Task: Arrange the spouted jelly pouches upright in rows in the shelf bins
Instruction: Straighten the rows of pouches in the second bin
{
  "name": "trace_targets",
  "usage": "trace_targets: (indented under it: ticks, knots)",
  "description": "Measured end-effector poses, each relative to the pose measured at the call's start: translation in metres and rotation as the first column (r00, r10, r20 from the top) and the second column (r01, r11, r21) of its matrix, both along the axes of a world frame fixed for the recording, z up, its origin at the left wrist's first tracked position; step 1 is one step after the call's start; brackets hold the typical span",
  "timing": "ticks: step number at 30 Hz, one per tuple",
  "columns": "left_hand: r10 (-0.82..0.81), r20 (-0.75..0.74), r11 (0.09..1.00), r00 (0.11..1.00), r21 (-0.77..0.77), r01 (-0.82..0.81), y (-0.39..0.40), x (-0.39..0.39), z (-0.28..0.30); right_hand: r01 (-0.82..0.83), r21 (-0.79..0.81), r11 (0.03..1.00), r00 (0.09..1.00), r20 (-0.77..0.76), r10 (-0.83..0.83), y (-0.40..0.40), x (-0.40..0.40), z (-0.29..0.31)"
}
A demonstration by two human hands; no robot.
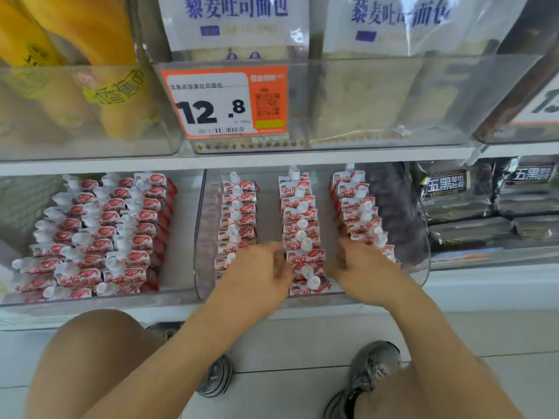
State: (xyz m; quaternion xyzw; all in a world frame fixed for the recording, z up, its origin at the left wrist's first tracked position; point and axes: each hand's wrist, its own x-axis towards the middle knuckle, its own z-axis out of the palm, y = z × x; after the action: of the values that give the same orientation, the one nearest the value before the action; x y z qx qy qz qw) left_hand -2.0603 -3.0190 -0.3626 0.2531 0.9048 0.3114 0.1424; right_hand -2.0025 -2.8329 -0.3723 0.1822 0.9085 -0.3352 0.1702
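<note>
Red-and-white spouted jelly pouches with white caps stand upright in three rows in a clear middle bin (202, 237). The middle row (299, 225) runs between my hands. My left hand (260, 273) presses against the left side of that row's front pouches, hiding the front of the left row (239, 213). My right hand (363, 267) presses against the row's right side, beside the right row (357, 207). Both hands are blurred; their fingers curl around the front pouches. A left bin (181, 237) holds several more rows of the same pouches (99, 234).
Black bread packs (484, 201) fill the bin to the right. The shelf above holds bagged toast behind an orange 12.8 price tag (223, 101) and yellow packs (75, 55). My knees and grey shoes (372, 367) are on the white floor below.
</note>
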Motion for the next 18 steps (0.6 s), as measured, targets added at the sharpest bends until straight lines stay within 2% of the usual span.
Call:
trace_targets:
  ticks: [1, 3, 6, 12, 15, 18]
  knots:
    - [-0.027, 0.033, 0.995, 0.999, -0.1, 0.03, 0.005, -0.004, -0.01, -0.058, -0.014, 0.998, 0.998, 0.03, 0.058, -0.001, 0.0, 0.0]
    - [-0.047, 0.199, 0.975, 0.979, -0.205, 0.088, 0.011, -0.011, -0.025, -0.137, -0.084, 0.987, 0.99, 0.015, 0.139, 0.0, -0.001, -0.002]
    - [-0.043, 0.36, 0.983, 0.932, -0.15, 0.103, 0.011, -0.018, -0.035, -0.168, -0.122, 0.978, 0.985, 0.029, 0.173, 0.004, -0.005, -0.001]
    - [-0.098, 0.45, 0.977, 0.888, -0.129, 0.173, 0.014, -0.03, -0.035, -0.225, -0.078, 0.971, 0.972, 0.049, 0.229, 0.007, -0.013, -0.004]
    - [-0.042, 0.511, 0.99, 0.859, -0.094, 0.104, 0.014, -0.034, -0.039, -0.173, -0.174, 0.969, 0.983, 0.025, 0.18, 0.009, -0.01, -0.008]
    - [0.01, 0.417, 0.994, 0.909, -0.102, 0.036, 0.019, -0.033, -0.043, -0.107, -0.225, 0.969, 0.994, -0.012, 0.107, 0.007, -0.004, -0.014]
